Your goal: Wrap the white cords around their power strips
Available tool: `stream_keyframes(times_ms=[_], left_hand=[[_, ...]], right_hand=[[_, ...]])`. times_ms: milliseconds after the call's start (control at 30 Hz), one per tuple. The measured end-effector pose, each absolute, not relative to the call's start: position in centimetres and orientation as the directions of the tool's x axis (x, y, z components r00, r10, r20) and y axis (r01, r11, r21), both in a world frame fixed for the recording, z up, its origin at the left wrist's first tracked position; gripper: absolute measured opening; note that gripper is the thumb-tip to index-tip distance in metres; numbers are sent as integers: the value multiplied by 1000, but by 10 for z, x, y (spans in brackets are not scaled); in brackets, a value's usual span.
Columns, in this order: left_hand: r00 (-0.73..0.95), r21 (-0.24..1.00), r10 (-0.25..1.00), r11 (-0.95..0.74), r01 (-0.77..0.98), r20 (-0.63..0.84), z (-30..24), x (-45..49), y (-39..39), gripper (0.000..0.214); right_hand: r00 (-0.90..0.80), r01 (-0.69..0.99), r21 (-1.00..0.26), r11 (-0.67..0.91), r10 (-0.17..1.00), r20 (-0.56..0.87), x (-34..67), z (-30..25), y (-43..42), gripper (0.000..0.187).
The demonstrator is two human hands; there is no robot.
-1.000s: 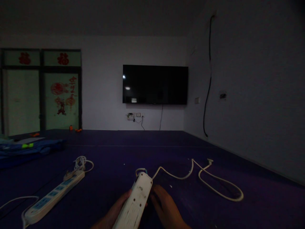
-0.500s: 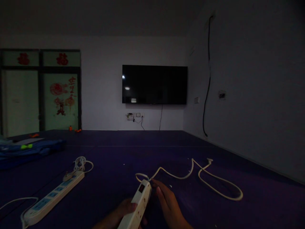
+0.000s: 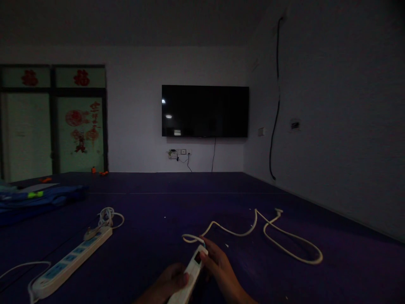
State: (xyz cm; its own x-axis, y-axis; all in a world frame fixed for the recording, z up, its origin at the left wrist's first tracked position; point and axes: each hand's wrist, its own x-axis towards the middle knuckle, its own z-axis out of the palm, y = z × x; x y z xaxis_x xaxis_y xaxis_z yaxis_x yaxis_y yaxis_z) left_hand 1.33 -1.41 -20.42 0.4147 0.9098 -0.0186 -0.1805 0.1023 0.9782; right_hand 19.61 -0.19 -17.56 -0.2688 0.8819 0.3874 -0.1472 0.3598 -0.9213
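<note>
Between my hands is a white power strip [image 3: 189, 283], tilted, with a dark switch near its far end. My left hand [image 3: 171, 282] grips its left side, thumb on top. At the far end my right hand [image 3: 220, 269] closes around the strip, the thumb beside the switch; its other fingers are partly hidden. From that end a white cord [image 3: 236, 233] loops over the purple surface to a plug [image 3: 279, 212] at the right.
A second power strip [image 3: 73, 262] with blue sockets lies at left, its cord bundled at the far end. Blue cloth [image 3: 47, 197] rests beyond it on the purple surface [image 3: 152, 215]. A television [image 3: 205, 111] hangs on the far wall.
My right hand has moved from beside the strip onto its far end, thumb now near the switch. The strip has shifted slightly right and turned, and my left hand moved with it.
</note>
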Motion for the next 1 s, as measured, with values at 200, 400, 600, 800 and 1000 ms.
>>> stream_keyframes(times_ms=[200, 400, 600, 800, 1000], left_hand=[[438, 960, 898, 161, -231, -45, -193, 15, -26, 56], [481, 905, 873, 263, -333, -77, -178, 11, -25, 58], [409, 939, 910, 194, -285, -64, -167, 10, -34, 54], [483, 898, 874, 260, -355, -62, -171, 3, -24, 57], [497, 786, 860, 383, -486, -111, -180, -6, -12, 60]], right_hand=[[-287, -236, -912, 335, 873, 395, 199, -167, -4, 47], [-271, -231, -887, 401, 849, 454, 211, -168, 4, 44], [-464, -303, -911, 278, 793, 396, 223, -169, 16, 51], [-558, -372, -918, 140, 756, 341, 230, -166, 19, 54], [-595, -398, -915, 60, 742, 307, 233, -172, 26, 53]])
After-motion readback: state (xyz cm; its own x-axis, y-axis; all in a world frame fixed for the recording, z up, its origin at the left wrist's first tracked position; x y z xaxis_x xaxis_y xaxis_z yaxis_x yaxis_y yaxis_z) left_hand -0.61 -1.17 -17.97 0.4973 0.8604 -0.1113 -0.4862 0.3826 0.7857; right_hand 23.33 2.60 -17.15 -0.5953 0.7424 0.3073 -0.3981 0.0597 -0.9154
